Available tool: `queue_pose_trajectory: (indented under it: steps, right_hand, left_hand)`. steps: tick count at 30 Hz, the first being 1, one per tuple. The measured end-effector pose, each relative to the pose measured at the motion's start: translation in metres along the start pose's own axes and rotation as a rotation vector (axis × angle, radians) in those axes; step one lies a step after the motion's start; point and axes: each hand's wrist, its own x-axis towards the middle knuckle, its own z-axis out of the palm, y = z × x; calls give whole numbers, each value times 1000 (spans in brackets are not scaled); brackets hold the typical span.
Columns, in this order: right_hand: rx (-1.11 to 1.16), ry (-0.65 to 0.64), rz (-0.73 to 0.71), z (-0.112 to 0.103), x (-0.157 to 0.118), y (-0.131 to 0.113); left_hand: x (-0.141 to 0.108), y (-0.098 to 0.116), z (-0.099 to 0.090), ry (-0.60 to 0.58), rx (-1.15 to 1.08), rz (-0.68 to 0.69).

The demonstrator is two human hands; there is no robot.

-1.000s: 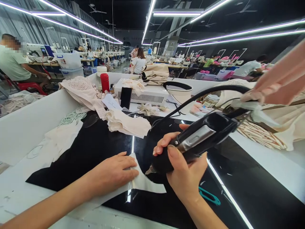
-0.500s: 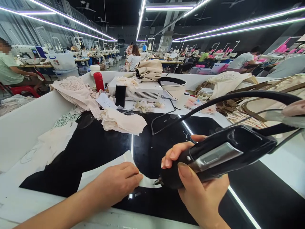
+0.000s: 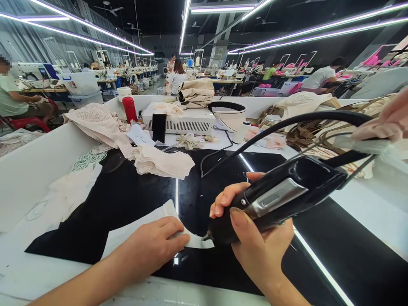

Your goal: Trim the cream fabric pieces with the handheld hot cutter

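My left hand (image 3: 162,240) presses on a white fabric piece (image 3: 127,233) with a curved edge, its fingers pinched together on the cloth near a folded strip. Part of the piece is hidden beneath that hand. My right hand (image 3: 255,225) is wrapped round a black hand-held gun (image 3: 287,199) with a silver side panel and a narrow metal nozzle. The nozzle tip is at the narrow right end of the fabric; whether it touches the cloth I cannot tell. A thick black hose (image 3: 296,121) and thinner cords lead off the gun's rear.
A glossy black sheet (image 3: 137,204) covers the worktop. Behind it are a stack of cream cloth pieces (image 3: 162,161), a phone (image 3: 158,127), a white vented box (image 3: 181,119) and a red bottle (image 3: 129,109). Cloth and brown straps (image 3: 306,131) are heaped right. Other people sit at sewing machines beyond.
The gun in my right hand has shifted slightly left, its nozzle moving a little along the fabric's end. My left hand keeps pressing the cloth. The camera view has shifted slightly.
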Motion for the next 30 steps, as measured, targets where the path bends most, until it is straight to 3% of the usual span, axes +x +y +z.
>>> queue_pose_trajectory:
  steps: [8, 30]
  right_hand:
    - [42, -21, 6, 12, 3, 9]
    - [29, -36, 5, 18, 6, 16]
  left_hand:
    - [3, 4, -1, 6, -24, 11]
    - [6, 10, -1, 38, -25, -40]
